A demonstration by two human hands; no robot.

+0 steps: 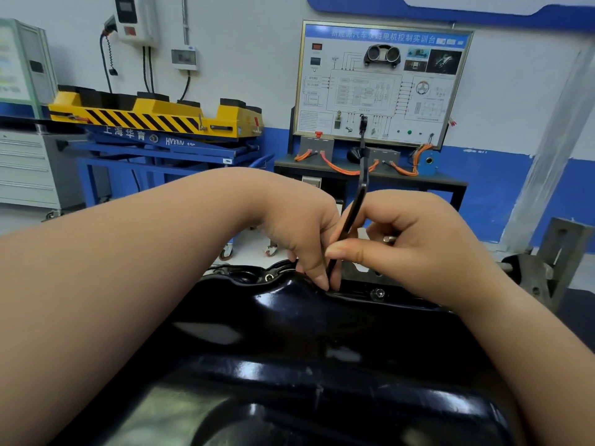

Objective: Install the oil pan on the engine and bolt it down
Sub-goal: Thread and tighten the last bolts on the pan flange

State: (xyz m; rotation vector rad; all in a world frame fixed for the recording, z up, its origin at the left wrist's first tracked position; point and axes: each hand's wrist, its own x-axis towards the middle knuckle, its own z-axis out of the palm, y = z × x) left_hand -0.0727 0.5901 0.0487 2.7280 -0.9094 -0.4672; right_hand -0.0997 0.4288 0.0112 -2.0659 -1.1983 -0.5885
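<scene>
Glossy black metal oil pan (289, 333), long axis from bottom edge to centre. At its far flange I see the left hand (299, 226) and right hand (425, 249), fingers curled, pinching a slim black tool handle (352, 210) leaning upward.

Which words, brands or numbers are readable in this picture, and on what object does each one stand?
"上海华育": blue lift table.
"HVXNN": same table; letters uncertain, following number blurred.
"新能源汽车永磁电机控制实训台": training board header.
Board diagram labels and wall box print: too small to read.
</scene>
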